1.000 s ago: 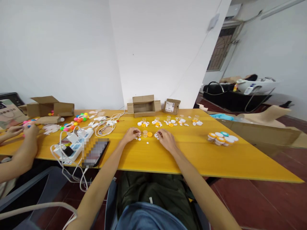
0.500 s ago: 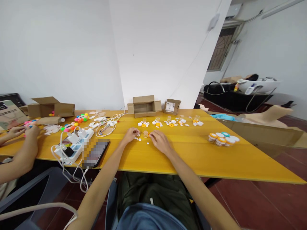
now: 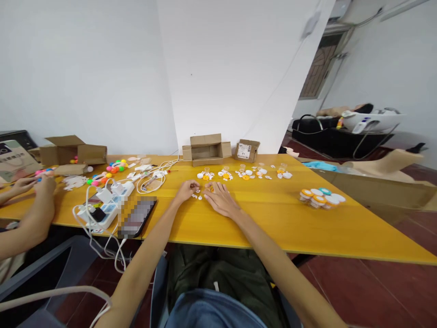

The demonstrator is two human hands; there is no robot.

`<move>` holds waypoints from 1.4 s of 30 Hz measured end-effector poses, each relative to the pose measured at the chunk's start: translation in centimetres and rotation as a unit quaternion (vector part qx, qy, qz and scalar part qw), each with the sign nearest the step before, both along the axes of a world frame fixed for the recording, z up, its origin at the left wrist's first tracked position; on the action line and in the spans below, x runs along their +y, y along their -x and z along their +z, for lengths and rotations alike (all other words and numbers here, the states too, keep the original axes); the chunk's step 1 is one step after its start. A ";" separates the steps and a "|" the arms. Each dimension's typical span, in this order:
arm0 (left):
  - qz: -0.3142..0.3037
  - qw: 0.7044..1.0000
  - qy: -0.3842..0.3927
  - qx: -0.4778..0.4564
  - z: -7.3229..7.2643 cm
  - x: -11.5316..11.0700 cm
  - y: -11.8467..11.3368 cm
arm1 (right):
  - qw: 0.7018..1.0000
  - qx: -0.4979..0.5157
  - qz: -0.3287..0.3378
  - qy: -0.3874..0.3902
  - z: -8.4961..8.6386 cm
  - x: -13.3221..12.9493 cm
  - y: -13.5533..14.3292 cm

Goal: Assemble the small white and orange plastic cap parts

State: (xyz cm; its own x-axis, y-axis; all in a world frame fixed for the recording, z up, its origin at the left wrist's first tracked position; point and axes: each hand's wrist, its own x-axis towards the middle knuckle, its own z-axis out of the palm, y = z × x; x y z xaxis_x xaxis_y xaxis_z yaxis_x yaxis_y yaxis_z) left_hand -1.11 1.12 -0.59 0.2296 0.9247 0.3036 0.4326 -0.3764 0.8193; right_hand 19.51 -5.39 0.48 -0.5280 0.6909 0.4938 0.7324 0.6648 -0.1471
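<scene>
My left hand (image 3: 188, 190) is closed, its fingertips pinched beside small printed white pieces (image 3: 200, 197) on the yellow table. Whatever is between those fingertips is too small to make out. My right hand (image 3: 220, 199) reaches around a small clear jar (image 3: 206, 191), thumb on the near side and fingers on the far side. The fingers cover much of the jar. A bit of orange shows between them, seemingly a ring or lid. Both hands rest low over the table, close together, with the jar between them.
Behind the hands runs a row of clear jars with orange and white pieces (image 3: 226, 176). Capped jars (image 3: 319, 198) cluster at the right. Cardboard boxes (image 3: 206, 152) stand by the wall. At left lie a power strip (image 3: 111, 207), a phone (image 3: 138, 216) and another person's hands (image 3: 44, 184).
My right hand has moved left and forward, its fingers coming over the clear jar. My left hand stays nearly in place. The view has shifted slightly.
</scene>
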 end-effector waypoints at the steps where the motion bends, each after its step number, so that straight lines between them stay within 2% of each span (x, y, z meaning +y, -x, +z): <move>1: 0.000 1.000 0.000 -0.002 0.0 0.0 0.0 | 1.000 0.001 -0.002 0.000 -0.1 0.1 0.0; 12: 0.002 1.000 0.005 -0.012 -0.2 0.2 0.0 | 1.000 -0.011 0.004 0.007 -0.6 1.0 0.6; 34: 0.008 1.000 0.003 -0.022 -0.3 0.3 0.0 | 0.999 -0.043 -0.005 0.007 -0.3 -0.4 -0.8; 42: 0.017 1.000 -0.005 -0.004 -0.1 0.2 -0.1 | 0.998 -0.051 -0.018 -0.019 -0.4 -0.7 -1.3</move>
State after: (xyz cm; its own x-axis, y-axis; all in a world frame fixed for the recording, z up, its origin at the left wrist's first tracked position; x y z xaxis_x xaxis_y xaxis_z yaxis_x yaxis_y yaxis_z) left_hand -1.04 1.29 -0.67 0.1964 0.9289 0.3139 0.4388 -0.3696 0.8191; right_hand 20.80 -6.14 0.04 -0.5515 0.6922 0.4655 0.7659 0.6413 -0.0462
